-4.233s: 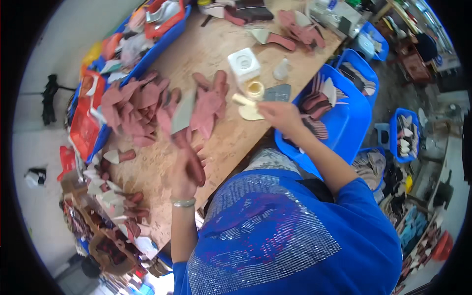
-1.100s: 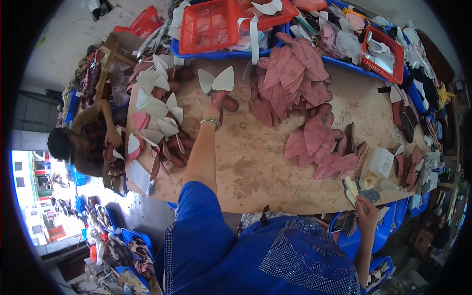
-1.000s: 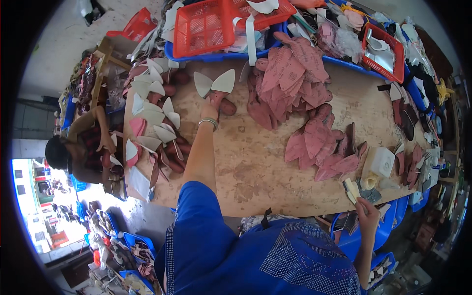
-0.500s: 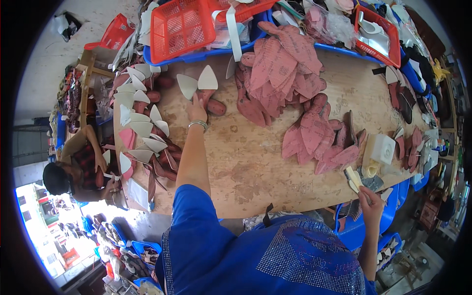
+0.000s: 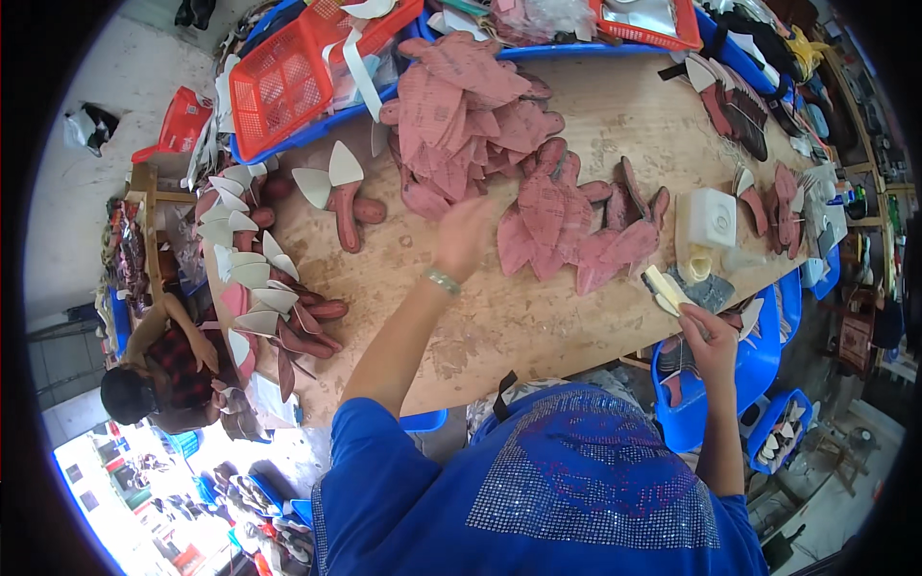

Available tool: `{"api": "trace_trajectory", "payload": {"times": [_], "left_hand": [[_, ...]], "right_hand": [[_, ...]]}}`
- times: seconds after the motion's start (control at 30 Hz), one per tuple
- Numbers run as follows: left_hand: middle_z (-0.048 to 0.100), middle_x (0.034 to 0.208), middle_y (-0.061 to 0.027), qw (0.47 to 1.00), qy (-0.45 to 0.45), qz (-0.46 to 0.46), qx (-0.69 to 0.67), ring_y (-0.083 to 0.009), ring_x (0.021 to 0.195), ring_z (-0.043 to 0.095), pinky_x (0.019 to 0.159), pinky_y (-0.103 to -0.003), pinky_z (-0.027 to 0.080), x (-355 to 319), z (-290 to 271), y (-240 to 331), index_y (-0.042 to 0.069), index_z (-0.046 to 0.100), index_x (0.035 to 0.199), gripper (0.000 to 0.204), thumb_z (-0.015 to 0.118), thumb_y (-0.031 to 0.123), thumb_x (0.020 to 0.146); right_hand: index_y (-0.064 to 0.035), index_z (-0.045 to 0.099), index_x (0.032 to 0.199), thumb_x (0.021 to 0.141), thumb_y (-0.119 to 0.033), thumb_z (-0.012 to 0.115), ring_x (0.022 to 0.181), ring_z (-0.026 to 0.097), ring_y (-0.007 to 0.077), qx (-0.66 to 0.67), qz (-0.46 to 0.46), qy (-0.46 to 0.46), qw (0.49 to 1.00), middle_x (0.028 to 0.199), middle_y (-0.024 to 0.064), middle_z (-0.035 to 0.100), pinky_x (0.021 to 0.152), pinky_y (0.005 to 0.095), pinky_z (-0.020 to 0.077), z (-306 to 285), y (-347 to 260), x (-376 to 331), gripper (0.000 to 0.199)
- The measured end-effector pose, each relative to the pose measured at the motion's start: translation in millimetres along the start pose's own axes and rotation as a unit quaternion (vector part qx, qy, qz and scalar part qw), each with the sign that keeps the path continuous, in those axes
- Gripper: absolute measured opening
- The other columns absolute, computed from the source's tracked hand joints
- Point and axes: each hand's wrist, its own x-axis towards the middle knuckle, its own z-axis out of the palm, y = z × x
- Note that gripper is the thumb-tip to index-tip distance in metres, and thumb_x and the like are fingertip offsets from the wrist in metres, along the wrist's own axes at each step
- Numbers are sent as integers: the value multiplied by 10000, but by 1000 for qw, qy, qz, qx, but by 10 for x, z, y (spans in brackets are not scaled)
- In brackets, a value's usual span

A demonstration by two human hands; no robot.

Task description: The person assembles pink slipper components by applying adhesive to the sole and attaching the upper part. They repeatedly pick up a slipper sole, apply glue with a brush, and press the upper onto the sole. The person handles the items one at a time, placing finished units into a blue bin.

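My left hand (image 5: 466,238) is over the table, close to the front of a big pile of pink printed insoles (image 5: 437,115); motion blurs its fingers. To its right lies a smaller pile of pink insoles (image 5: 547,216). My right hand (image 5: 709,338) is closed on a flat cream-coloured brush (image 5: 665,290) with a dark edge, at the table's front right. Beyond the brush are a white plastic container (image 5: 713,219) and a dark grey pad (image 5: 709,291). Two pointed cream pieces (image 5: 346,165) stand up from reddish-brown shoe lasts (image 5: 347,216) left of the big pile.
More lasts with cream pieces (image 5: 252,274) crowd the table's left edge, where another person (image 5: 173,355) sits. Red baskets (image 5: 280,91) and blue trays line the back. Other lasts (image 5: 735,110) lie at the far right. Blue chairs (image 5: 715,384) stand by the front right edge.
My left hand has let go of the lasts with the cream pieces and moved right, toward the pink insoles. My right hand still holds the brush. The whole view has shifted.
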Motion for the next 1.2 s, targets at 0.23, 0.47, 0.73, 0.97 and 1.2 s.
{"api": "trace_trajectory", "payload": {"times": [0.23,0.47,0.73,0.97,1.2], "left_hand": [[284,1515,-18,924,-201,193,260,-248,1337,341,1034,-408,360,1008,366,303,174,313,1445,721,554,10,786],[340,1492,-10,886,-266,275,264,-242,1344,349,1063,-392,341,1215,399,143,142,403,1374,655,583,13,758],[397,1435,-87,868,-356,256,234,-255,1338,362,1093,-384,319,1509,202,472,77,420,1324,727,747,133,677],[452,1371,-137,907,-325,223,146,-272,1309,393,1124,-395,282,1568,28,828,33,441,1265,768,812,161,605],[554,1118,-168,932,-291,147,156,-345,1076,521,939,-417,437,1310,-172,981,13,476,1156,780,860,267,527]], "right_hand": [[7,699,1007,820,-75,690,759,658,135,11,10,42,999,869,102,709,683,255,507,-284,409,-288,205],[10,696,1011,826,-86,687,838,646,119,17,78,82,993,926,92,712,745,256,498,-604,951,-629,208],[-22,706,1008,812,-107,704,790,659,127,34,73,109,991,867,86,715,710,274,506,-745,1214,-721,214],[-50,709,1009,823,-181,680,773,683,195,2,100,142,985,870,125,714,705,299,514,-932,1783,-417,229],[-137,717,1007,817,-287,662,700,675,285,-77,100,90,988,796,154,689,653,364,524,-774,2073,-18,248]]}}
